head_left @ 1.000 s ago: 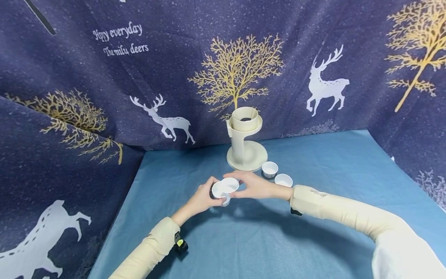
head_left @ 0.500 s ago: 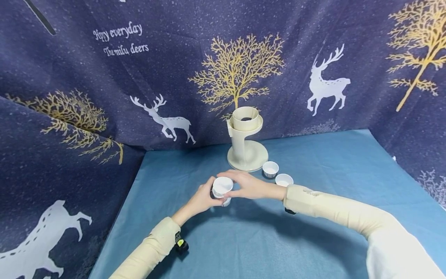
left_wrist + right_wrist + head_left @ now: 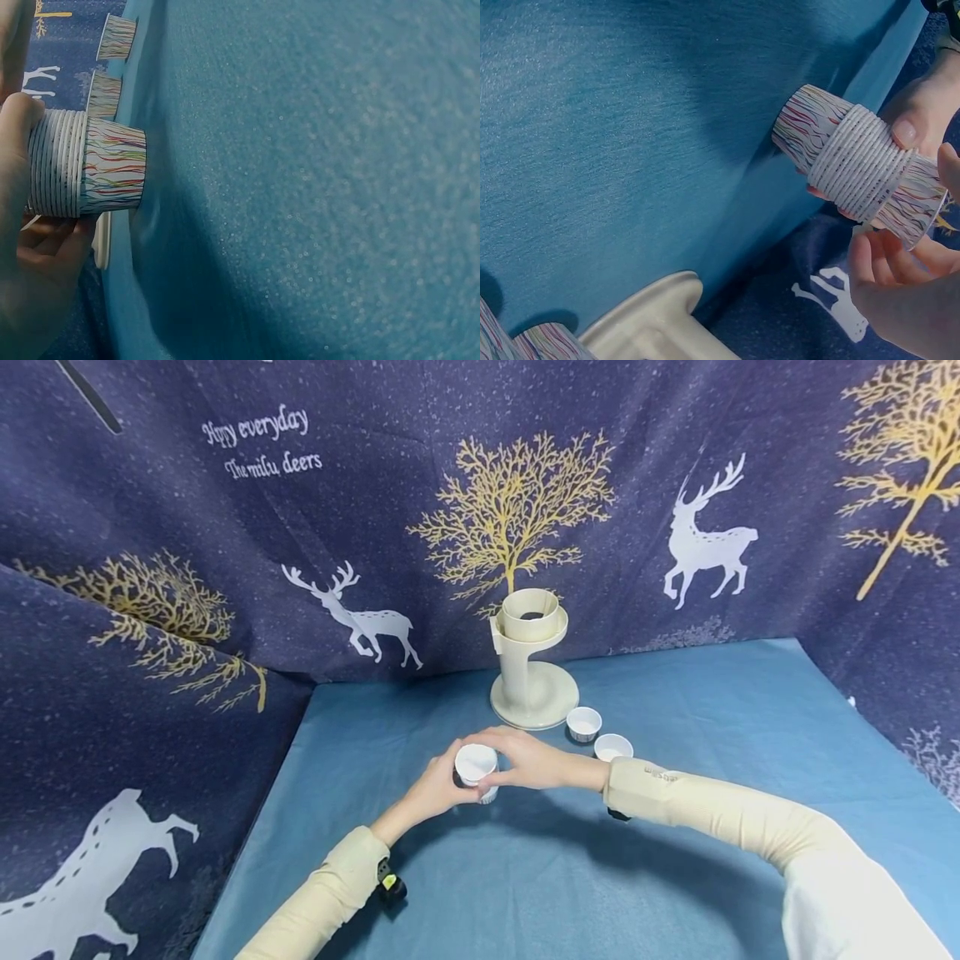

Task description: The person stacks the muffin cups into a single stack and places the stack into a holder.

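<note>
My left hand (image 3: 435, 789) grips a stack of nested paper baking cups (image 3: 112, 165), white with wavy coloured lines and rolled rims. The stack is held over the blue cloth, its mouth upward in the head view. From the right, my right hand (image 3: 528, 760) pinches a single paper baking cup (image 3: 921, 196) by its sides. That cup sits partly in the top of the stack, its patterned wall still showing above the other rims in the right wrist view. My two hands are close together around the stack.
Two more paper cups, a farther one (image 3: 584, 725) and a nearer one (image 3: 613, 747), stand upright beyond my right wrist. Behind my hands rises a cream stand (image 3: 513, 677) with a round base and a ring holder (image 3: 529, 617). A dark deer-print curtain (image 3: 360, 510) hangs behind the table.
My right hand has moved left with its cup, from beside the stack's mouth to over it, and then slightly down into it. My left hand has stayed nearly still.
</note>
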Action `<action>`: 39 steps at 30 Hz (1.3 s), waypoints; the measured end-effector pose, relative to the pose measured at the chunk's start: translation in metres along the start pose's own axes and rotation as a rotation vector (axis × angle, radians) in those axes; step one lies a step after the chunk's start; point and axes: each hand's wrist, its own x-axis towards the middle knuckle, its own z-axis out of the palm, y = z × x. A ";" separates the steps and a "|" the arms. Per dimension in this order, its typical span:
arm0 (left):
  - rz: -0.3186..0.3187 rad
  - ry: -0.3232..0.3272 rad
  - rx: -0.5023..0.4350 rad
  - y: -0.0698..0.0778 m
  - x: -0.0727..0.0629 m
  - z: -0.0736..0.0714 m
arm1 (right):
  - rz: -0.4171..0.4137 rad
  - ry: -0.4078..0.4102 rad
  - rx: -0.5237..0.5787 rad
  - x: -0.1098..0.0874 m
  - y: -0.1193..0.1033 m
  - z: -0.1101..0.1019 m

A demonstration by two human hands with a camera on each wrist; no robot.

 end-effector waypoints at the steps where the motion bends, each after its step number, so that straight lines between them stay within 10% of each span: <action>1: 0.002 0.000 0.002 0.000 0.000 0.000 | 0.006 -0.002 -0.004 0.000 0.000 0.000; 39: 0.037 -0.021 -0.058 0.006 -0.001 0.000 | 0.113 -0.106 -0.030 -0.007 0.000 0.003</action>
